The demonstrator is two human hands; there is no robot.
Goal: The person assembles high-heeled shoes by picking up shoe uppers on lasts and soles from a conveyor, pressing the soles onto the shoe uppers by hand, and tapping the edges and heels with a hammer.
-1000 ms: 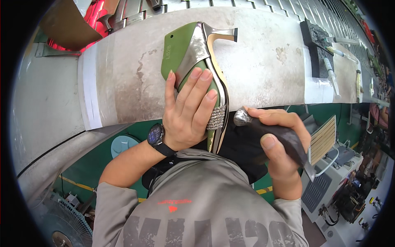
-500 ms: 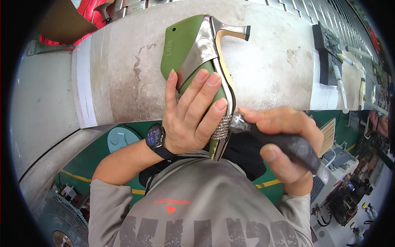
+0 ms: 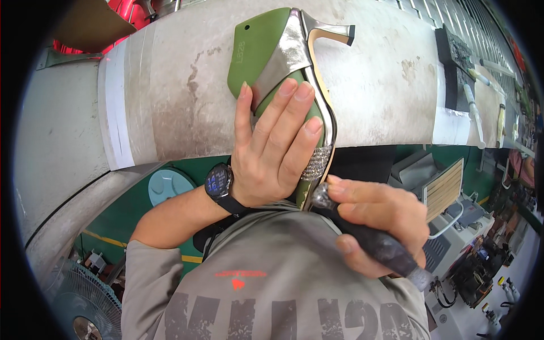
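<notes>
A silver high-heeled shoe (image 3: 290,51) is mounted on a green shoe last (image 3: 245,62). Its slim heel (image 3: 334,29) points to the far right, and the toe end comes toward my body. A glittering stone-studded strap (image 3: 316,164) crosses the shoe near the toe. My left hand (image 3: 271,150) holds the last and shoe, fingers laid along the green side; its thumb is hidden. Closed in my right hand (image 3: 385,218) is a dark-handled tool (image 3: 377,246) with a shiny rounded end. That end is at the sole edge by the toe, close to or touching it.
A pale, stained work surface (image 3: 170,96) lies under the shoe's heel half. Dark blocks (image 3: 450,68) and a white brush-like tool (image 3: 473,113) are at its right. A fan (image 3: 85,300) stands lower left, near a light blue round stool (image 3: 170,187).
The right hand and tool have moved down along the sole edge, from beside the studded strap toward the toe. The shoe and left hand have shifted slightly right and away from me.
</notes>
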